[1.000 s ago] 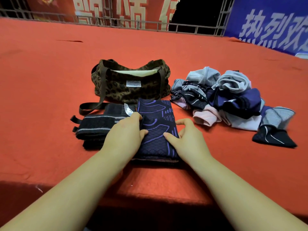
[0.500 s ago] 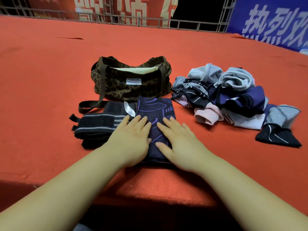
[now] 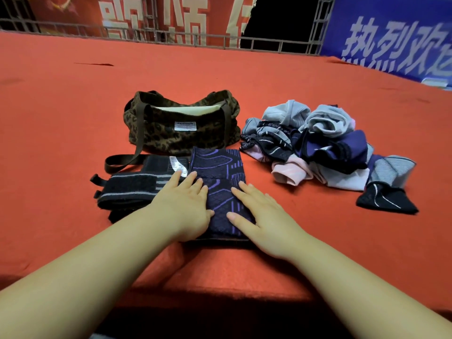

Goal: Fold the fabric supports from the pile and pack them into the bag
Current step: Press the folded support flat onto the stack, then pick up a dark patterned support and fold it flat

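Since the dark navy knit support with purple line pattern (image 3: 220,189) needs a flat crease before packing, I have both hands pressing on it: left hand (image 3: 187,206) spread flat on its left edge, right hand (image 3: 261,216) spread flat on its right half, fingers straight, nothing pinched. It lies near the desk's (image 3: 61,118) near edge, just in front of the leopard-print fabric bag (image 3: 181,135), whose mouth gapes open for loading. A black strapped support with grey stripes (image 3: 132,189) sits touching on the left, apparently folded already. The unfolded pile of grey, navy and pink supports (image 3: 325,148) waits right of the bag.
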Action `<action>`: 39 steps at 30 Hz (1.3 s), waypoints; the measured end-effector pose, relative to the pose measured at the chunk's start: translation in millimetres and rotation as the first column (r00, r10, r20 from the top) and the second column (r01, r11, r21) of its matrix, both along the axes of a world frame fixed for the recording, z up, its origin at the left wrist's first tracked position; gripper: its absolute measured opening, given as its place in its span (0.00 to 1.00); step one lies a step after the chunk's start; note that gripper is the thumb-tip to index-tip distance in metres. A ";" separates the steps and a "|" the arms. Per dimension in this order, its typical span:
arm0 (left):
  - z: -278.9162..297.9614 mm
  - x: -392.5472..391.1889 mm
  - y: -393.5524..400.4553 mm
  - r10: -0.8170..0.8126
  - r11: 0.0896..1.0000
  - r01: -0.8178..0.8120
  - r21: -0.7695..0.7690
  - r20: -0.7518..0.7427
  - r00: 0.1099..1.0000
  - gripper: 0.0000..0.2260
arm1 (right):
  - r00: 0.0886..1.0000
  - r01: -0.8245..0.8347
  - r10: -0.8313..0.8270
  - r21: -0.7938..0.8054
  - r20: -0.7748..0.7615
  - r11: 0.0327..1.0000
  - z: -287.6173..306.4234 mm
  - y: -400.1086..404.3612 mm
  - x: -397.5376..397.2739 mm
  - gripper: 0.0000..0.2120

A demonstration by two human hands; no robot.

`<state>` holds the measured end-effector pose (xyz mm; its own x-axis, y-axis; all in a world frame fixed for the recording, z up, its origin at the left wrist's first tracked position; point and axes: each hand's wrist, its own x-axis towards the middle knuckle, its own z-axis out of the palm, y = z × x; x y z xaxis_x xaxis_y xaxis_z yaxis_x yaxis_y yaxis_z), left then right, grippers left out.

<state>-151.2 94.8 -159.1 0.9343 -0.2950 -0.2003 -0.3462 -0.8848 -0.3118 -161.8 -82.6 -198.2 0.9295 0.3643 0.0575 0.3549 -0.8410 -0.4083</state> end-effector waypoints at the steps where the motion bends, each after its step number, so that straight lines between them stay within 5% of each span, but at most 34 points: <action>1: 3.3 -1.2 -7.7 -0.033 0.999 0.034 -0.017 0.029 0.999 0.27 | 0.999 0.026 -0.026 0.018 0.021 1.000 -0.8 -7.1 -2.4 0.31; 7: 0.7 -22.1 -88.0 -0.270 0.853 0.295 -0.430 0.119 0.955 0.27 | 0.941 0.305 -0.307 0.032 0.140 0.952 -8.9 -79.8 -15.0 0.37; 14: -41.1 -17.5 -188.0 -0.340 0.712 0.188 -0.676 -0.098 0.935 0.24 | 0.735 0.659 -0.653 0.039 0.183 0.751 -4.2 -175.7 -31.4 0.28; 22: -57.9 21.4 -282.2 -0.016 0.452 0.009 -0.892 0.002 1.000 0.18 | 0.589 0.786 -0.806 0.193 0.049 0.587 -11.7 -219.8 -8.4 0.23; 26: -59.2 38.3 -302.3 0.109 0.468 -0.042 -0.883 0.011 0.994 0.15 | 0.557 0.801 -0.830 0.238 0.042 0.549 -24.1 -235.4 1.3 0.17; 32: -61.7 36.7 -300.4 0.083 0.501 0.002 -0.866 0.050 0.995 0.13 | 0.488 0.833 -0.819 0.119 0.303 0.541 -28.8 -230.9 1.2 0.10; 39: -60.5 10.0 -272.9 -0.005 0.552 0.043 -0.832 0.048 0.999 0.13 | 0.565 0.778 -0.705 0.009 0.429 0.629 -28.1 -215.5 -12.0 0.05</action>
<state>-141.2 -178.1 -219.6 0.9250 -0.3348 0.1796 -0.3767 -0.7469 0.5480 -173.8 -298.0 -226.3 0.7927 -0.4071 0.4539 -0.3408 -0.9131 -0.2238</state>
